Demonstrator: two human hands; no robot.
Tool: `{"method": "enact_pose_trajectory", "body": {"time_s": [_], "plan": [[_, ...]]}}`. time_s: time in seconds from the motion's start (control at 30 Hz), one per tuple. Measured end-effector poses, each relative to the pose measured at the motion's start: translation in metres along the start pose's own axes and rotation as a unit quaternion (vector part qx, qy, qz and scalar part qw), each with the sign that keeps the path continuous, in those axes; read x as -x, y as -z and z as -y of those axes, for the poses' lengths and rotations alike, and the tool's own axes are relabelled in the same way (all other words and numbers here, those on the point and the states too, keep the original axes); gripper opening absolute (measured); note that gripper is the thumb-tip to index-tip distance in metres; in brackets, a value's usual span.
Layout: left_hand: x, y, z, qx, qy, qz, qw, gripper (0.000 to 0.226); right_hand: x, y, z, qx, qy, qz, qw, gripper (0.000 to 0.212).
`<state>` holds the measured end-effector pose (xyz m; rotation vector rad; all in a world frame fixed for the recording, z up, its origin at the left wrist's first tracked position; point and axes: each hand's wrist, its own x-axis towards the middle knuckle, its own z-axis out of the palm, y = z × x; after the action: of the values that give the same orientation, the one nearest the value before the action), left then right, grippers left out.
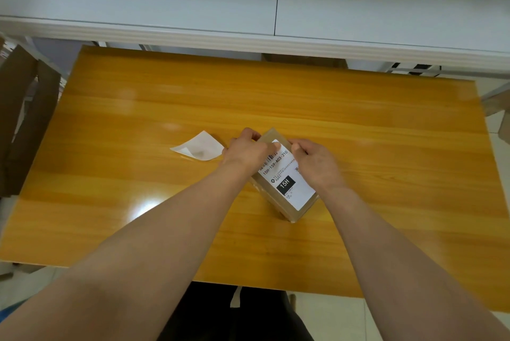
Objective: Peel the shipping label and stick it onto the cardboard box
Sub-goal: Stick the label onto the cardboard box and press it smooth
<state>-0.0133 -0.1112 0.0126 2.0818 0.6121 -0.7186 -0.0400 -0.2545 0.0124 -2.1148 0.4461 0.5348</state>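
Note:
A small brown cardboard box (271, 135) lies at an angle in the middle of the wooden table (358, 147). A white shipping label (289, 175), printed with a barcode and "15H", lies on the box's top face. My left hand (247, 147) has its fingers curled at the label's far left corner and the box edge. My right hand (314, 160) rests over the label's right side, fingertips curled at its far right corner. The far end of the label is hidden under both hands.
The peeled white backing sheet (200, 146) lies on the table just left of my left hand, one corner curled. Brown cardboard pieces (22, 109) stand off the table's left edge. A white counter (248, 34) runs behind the table.

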Motion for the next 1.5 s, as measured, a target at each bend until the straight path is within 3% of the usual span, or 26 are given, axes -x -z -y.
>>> {"method": "enact_pose_trajectory", "body": {"time_s": [0.13,0.2,0.3,0.53,0.63,0.73,0.83,0.93,1.03,1.1,1.2,1.37,1.5], "plan": [[-0.001,0.003,-0.004,-0.074,-0.069,-0.018,0.995,0.063,0.009,0.014,-0.002,0.054,-0.032,0.045,0.997,0.071],[-0.002,0.005,-0.005,-0.128,-0.142,0.031,0.981,0.074,0.013,0.016,-0.006,0.054,-0.047,0.082,0.994,0.08],[-0.003,0.006,-0.004,-0.192,-0.18,0.102,0.959,0.07,0.014,0.015,-0.01,0.015,-0.051,0.066,0.996,0.075],[-0.013,0.002,-0.001,-0.108,-0.17,0.08,0.976,0.044,0.009,0.005,-0.014,-0.109,-0.089,0.023,0.99,0.05],[-0.012,-0.002,-0.004,-0.049,-0.147,0.062,0.986,0.027,0.008,0.004,-0.014,-0.116,-0.098,0.0,0.988,0.037],[-0.02,-0.007,-0.005,-0.01,-0.135,0.065,0.989,0.03,0.006,0.002,-0.013,-0.113,-0.083,-0.016,0.99,0.031],[-0.023,-0.006,-0.005,-0.022,-0.141,0.07,0.987,0.038,0.005,0.002,-0.015,-0.101,-0.073,-0.02,0.992,0.031],[-0.012,0.002,-0.008,-0.084,-0.146,0.1,0.981,0.016,0.006,0.005,-0.016,-0.105,-0.073,0.003,0.992,0.028],[-0.002,0.001,-0.007,-0.247,-0.166,0.092,0.95,0.069,0.006,0.003,-0.014,-0.068,-0.062,0.021,0.996,0.034],[0.003,-0.001,-0.009,-0.271,-0.176,0.065,0.944,0.078,0.006,-0.001,-0.011,-0.041,-0.058,0.001,0.997,0.035],[-0.001,-0.002,-0.008,-0.243,-0.174,0.057,0.953,0.063,0.005,-0.004,-0.009,-0.072,-0.072,-0.023,0.995,0.024],[-0.006,-0.005,-0.011,-0.146,-0.156,0.033,0.976,0.003,0.005,0.003,-0.013,-0.111,-0.078,-0.02,0.991,0.021],[-0.013,-0.001,-0.008,-0.04,-0.151,0.078,0.985,0.03,0.007,0.014,-0.022,-0.114,-0.075,-0.028,0.99,0.032]]}}
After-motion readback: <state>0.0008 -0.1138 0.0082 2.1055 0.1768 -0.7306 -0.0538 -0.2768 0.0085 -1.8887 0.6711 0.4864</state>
